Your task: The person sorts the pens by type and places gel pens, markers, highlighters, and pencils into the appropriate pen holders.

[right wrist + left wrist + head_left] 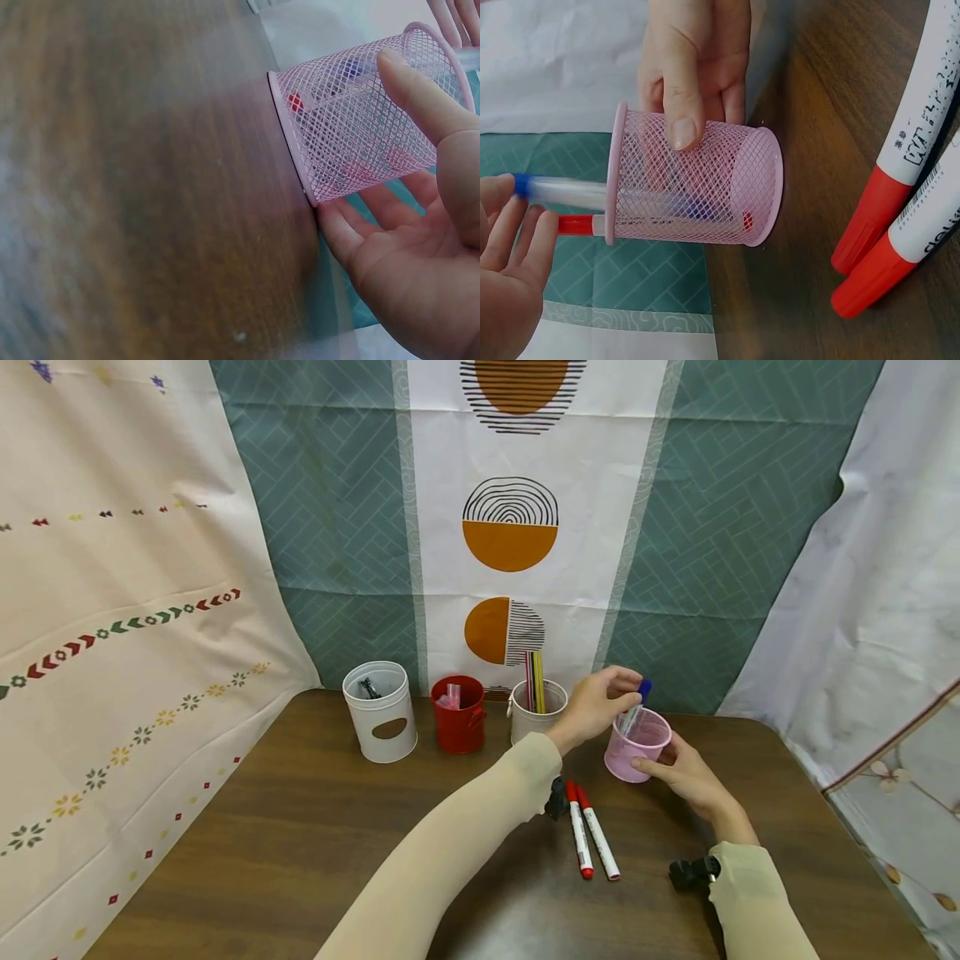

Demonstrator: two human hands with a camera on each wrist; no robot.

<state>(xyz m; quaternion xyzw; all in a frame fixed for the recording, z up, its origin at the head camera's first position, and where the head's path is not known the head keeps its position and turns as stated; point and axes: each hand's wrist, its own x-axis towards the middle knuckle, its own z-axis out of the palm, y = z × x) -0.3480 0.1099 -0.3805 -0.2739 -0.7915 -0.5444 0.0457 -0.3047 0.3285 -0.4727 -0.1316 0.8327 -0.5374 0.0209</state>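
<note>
A pink mesh pen cup [637,747] stands at the right of the table. My right hand [686,772] grips its side, with the thumb [682,112] across the mesh in the left wrist view. My left hand [600,702] is at the rim and pinches the blue end of a blue marker [566,192], whose lower part is inside the cup. Beside it, a red marker [576,225] leans in the same cup, close to my left fingers. Through the mesh in the right wrist view shows a red tip [295,102].
Two red-capped white markers [580,831] lie on the wooden table [300,860] in front of the cup. Leftward along the back stand a white bucket [531,722] with striped sticks, a red bucket [459,727] and a white holder [382,727] with an oval hole. Curtains [337,527] hang behind.
</note>
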